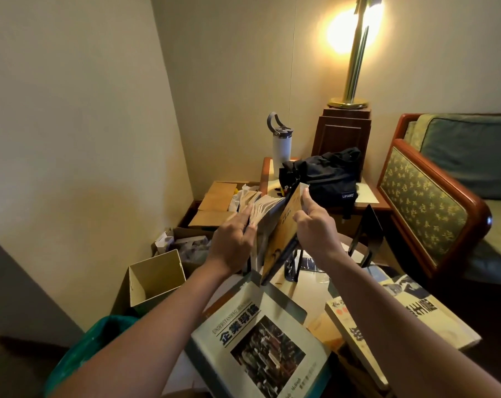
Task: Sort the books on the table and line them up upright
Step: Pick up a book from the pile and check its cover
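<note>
Lamp-lit room corner, cluttered table (285, 287). We hold the paperback (283, 234) upright over the table's far side. Our left hand (235, 242) grips the fanned page block and our right hand (315, 225) pinches the yellow front cover. Judgement: light and floppy, splays open, so close it and take it near the spine. The grey textbook (260, 340) lies flat near us and is likely heavy and stiff. The paperback's lower edge is hidden, and we cannot tell whether it touches the black bookend (367, 237).
</note>
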Demonstrator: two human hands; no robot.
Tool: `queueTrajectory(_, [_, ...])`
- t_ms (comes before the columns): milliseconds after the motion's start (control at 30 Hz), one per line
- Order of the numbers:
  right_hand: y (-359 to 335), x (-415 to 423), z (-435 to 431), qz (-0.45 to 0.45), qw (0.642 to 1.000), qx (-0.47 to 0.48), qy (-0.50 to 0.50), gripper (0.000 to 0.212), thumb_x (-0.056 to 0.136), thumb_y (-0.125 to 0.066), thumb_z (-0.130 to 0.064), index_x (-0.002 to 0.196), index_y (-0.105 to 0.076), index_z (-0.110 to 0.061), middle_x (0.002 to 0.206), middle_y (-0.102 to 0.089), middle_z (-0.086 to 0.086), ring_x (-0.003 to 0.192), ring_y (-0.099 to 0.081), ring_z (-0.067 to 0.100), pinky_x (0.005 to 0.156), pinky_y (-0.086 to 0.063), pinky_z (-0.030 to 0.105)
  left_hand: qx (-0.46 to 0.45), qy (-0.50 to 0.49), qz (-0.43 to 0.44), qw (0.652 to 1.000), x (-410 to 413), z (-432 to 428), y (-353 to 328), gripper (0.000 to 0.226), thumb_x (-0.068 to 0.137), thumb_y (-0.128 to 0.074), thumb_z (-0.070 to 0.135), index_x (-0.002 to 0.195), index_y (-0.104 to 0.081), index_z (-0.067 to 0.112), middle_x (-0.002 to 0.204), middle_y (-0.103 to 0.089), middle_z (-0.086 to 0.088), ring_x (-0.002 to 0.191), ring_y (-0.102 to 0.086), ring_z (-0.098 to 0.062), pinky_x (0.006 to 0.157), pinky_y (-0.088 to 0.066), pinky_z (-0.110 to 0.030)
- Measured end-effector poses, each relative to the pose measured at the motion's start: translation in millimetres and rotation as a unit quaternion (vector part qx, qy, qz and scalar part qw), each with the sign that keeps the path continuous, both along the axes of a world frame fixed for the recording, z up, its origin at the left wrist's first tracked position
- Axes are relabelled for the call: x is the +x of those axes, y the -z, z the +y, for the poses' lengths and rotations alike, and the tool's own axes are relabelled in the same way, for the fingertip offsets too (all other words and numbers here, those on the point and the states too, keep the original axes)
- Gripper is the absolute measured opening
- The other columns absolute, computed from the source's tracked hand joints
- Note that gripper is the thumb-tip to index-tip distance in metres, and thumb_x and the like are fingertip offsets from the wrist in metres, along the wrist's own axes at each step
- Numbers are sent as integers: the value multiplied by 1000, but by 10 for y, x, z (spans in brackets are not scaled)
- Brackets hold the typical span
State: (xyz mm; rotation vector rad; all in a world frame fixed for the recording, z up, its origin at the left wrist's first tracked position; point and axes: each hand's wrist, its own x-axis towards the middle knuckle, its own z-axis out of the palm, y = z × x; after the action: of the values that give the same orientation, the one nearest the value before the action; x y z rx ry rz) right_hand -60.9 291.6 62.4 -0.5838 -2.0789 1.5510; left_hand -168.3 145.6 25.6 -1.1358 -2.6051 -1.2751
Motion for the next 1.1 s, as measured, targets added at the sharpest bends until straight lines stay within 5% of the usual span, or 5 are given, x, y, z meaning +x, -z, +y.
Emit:
queueTrajectory(167, [132, -349, 78, 8, 999, 47, 22, 60, 105, -36, -8, 160, -17, -24, 147, -50, 2, 104, -47, 7, 73, -43, 5, -44, -27, -3, 999, -395, 126, 117, 50, 108, -36, 35, 156, -28, 26, 165, -23, 4, 152, -20, -19, 120, -32, -45])
queueTrajectory(333, [424, -698, 68, -18, 998, 64, -9, 65, 103, -38, -13, 160, -12, -30, 153, -46, 7, 134, -50, 25, 110, -42, 33, -94, -2, -48, 994, -611, 171, 279, 52, 109, -30, 36, 159, -17, 28, 166, -21, 5, 150, -27, -22, 118, -33, -43])
queueTrajectory(700, [766, -1096, -7, -43, 996, 12, -82, 53, 110, -32, -32, 159, -15, -26, 158, -38, 5, 133, -38, 8, 87, -31, -1, -48, 17, -45, 998, -579, 159, 397, 53, 109, -30, 38, 159, -19, 26, 166, -14, 9, 151, -24, -18, 116, -29, -32])
queueTrajectory(900, [885, -1200, 40, -38, 995, -12, -92, 53, 107, -36, -40, 158, -20, -33, 162, -29, 0, 149, -27, 23, 120, -26, 37, -52, 43, -26, 997, -583, 126, 402, 47, 108, -32, 37, 155, -30, 34, 167, -10, 4, 148, -31, -22, 115, -39, -41])
queueTrajectory(1100, [871, -1064, 74, -46, 989, -71, -122, 63, 102, -41, -53, 157, -16, -38, 161, -33, 2, 147, -32, 27, 116, -35, 54, -121, 46, 40, 991, -661, 88, 432, 58, 98, -48, 57, 152, -31, 45, 167, -13, 0, 143, -40, -31, 103, -51, -50])
